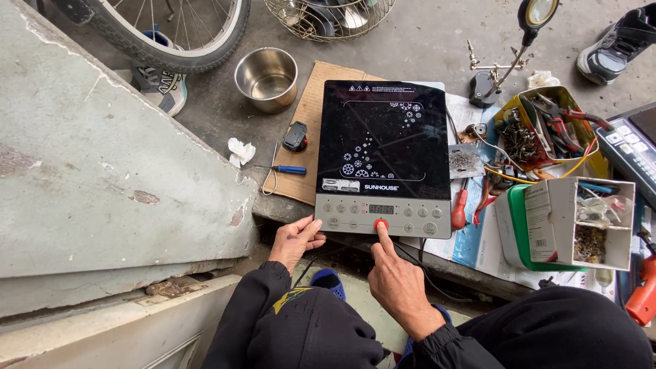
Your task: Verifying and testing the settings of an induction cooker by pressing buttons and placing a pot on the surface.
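We steady the induction cooktop (383, 157), lying flat on cardboard (316, 130), with our left hand (295, 240) loosely curled against its near-left corner, gripping nothing. Our right hand (400, 287) presses one extended finger on the red button (380, 223); the cord beneath could snag. At right, the open white carton (591, 222), green-edged, could tip, spilling small parts.

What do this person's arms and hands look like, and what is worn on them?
Both arms wear long black sleeves with gathered elastic cuffs. The left hand and right hand are bare: no gloves, rings or watch visible. A yellow-green printed emblem sits on the black clothing by the left sleeve.
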